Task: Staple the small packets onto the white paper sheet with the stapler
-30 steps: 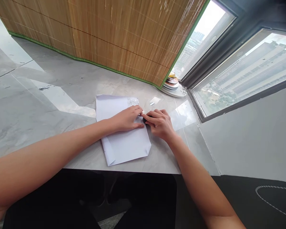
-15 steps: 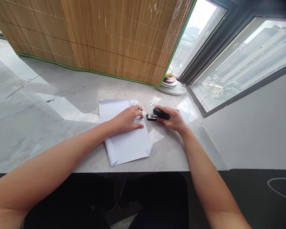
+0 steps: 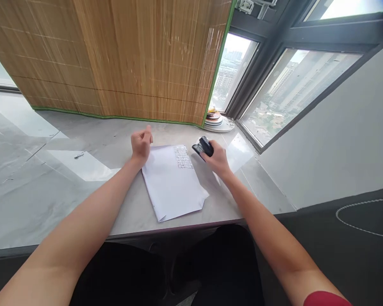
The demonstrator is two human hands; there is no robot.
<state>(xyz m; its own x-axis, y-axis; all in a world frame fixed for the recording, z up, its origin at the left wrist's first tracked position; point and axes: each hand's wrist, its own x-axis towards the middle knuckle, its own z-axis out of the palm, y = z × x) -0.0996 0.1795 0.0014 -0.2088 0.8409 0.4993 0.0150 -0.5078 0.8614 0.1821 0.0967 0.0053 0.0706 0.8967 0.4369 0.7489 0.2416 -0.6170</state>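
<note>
A stack of white paper (image 3: 174, 182) lies on the grey marble counter (image 3: 67, 178), with rows of staples (image 3: 182, 156) near its far right corner. My right hand (image 3: 217, 160) grips a small black stapler (image 3: 203, 146), lifted just off the paper's far right edge. My left hand (image 3: 141, 144) hovers above the paper's far left corner, fingers loosely curled, holding nothing. The paper's near corners are folded up a little.
A bamboo blind (image 3: 130, 63) with a green border hangs behind the counter. A stack of plates (image 3: 215, 120) sits in the window corner. Windows (image 3: 287, 89) run along the right. The counter's front edge is close to my legs.
My left hand lifted off the paper and moved left. My right hand raised the stapler and drew it away from the paper's edge. The view tilted upward.
</note>
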